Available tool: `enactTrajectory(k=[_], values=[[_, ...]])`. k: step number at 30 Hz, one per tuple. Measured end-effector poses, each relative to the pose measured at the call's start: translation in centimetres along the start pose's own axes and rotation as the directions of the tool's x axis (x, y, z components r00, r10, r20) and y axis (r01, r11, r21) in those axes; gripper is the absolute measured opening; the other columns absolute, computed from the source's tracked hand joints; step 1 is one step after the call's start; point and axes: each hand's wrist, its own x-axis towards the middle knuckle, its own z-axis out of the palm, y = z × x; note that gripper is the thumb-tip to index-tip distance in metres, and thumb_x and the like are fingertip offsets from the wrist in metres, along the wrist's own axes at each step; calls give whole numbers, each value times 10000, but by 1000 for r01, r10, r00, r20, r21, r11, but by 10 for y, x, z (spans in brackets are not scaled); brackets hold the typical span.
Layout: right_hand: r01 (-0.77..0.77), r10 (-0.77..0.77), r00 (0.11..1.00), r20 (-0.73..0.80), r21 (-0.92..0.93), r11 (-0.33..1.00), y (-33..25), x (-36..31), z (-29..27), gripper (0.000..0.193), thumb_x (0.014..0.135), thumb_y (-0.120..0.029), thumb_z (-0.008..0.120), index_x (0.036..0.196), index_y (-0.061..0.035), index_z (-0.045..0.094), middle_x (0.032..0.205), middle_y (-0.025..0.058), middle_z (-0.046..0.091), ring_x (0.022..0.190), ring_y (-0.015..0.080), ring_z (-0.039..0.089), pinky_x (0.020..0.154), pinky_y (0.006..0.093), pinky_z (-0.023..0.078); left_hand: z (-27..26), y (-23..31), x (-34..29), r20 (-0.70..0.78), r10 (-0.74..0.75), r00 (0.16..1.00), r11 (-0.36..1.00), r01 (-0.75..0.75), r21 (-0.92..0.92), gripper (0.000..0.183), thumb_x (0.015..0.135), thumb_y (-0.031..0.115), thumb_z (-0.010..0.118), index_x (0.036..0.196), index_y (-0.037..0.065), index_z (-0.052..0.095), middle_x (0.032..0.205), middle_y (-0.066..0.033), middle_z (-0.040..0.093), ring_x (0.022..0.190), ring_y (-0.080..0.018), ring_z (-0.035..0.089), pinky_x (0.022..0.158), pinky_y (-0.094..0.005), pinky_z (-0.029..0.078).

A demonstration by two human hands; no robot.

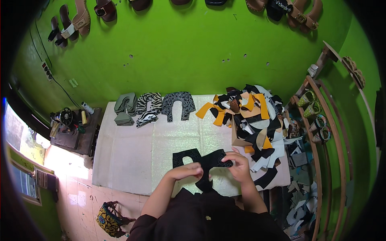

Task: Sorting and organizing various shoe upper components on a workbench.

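Note:
Near the front edge of the table, I hold a black curved cut piece of material (208,162) with a faint pattern. My right hand (240,165) pinches its right end between thumb and fingers. My left hand (189,172) is closed at its left side, with the fingertips curled against the material. Just beyond my left hand lies another black patterned cut piece (185,154) on the pale table covering. Farther back, in a row, are a stack of grey-green cut pieces (125,105), zebra-striped pieces (148,103) and black-and-grey patterned arched pieces (178,103).
A heap of scraps (257,120) spills around a cardboard box (239,138) at the table's right. A sewing machine (66,117) stands left, a patterned bag (109,220) on the floor. Wooden racks (327,160) hold shoes at right; sandals (82,18) hang on the green wall.

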Motion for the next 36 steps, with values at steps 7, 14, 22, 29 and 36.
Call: enactTrajectory(k=[7,14,22,29,36], values=[[-103,108,994,-26,149,983,1,-8,0,359,649,68,473,947,8,663,896,92,659,932,181,592,1008,403,281,12,18,7,-412,186,892,975,-219,-33,208,909,209,541,927,22,628,760,16,593,711,-50,525,654,-220,421],[-470,514,858,-25,366,803,16,-15,5,250,675,-22,603,904,61,659,985,148,631,937,201,566,926,293,352,16,37,-3,-512,109,852,985,-22,173,221,892,217,574,825,11,619,631,30,557,571,-27,487,527,-205,392],[-74,95,969,228,-99,992,-5,27,29,595,746,-144,697,1264,-47,421,1035,133,597,1061,223,540,940,333,376,13,46,-7,-256,129,958,918,-18,395,205,880,203,586,826,8,624,605,6,549,571,-34,476,533,-221,384],[-445,424,889,170,110,889,45,33,55,170,863,-141,580,929,15,589,780,65,618,707,89,562,641,246,449,-28,-1,-16,-378,137,916,989,-147,2,353,817,209,671,1079,-6,571,796,0,612,755,-102,592,735,-221,471],[-429,432,901,-37,-217,877,94,46,79,298,872,-270,551,795,17,551,687,148,590,623,246,588,595,336,441,-53,-40,-15,-752,-116,649,986,-15,-165,229,811,209,681,902,12,608,680,22,581,545,-48,510,496,-204,422]])
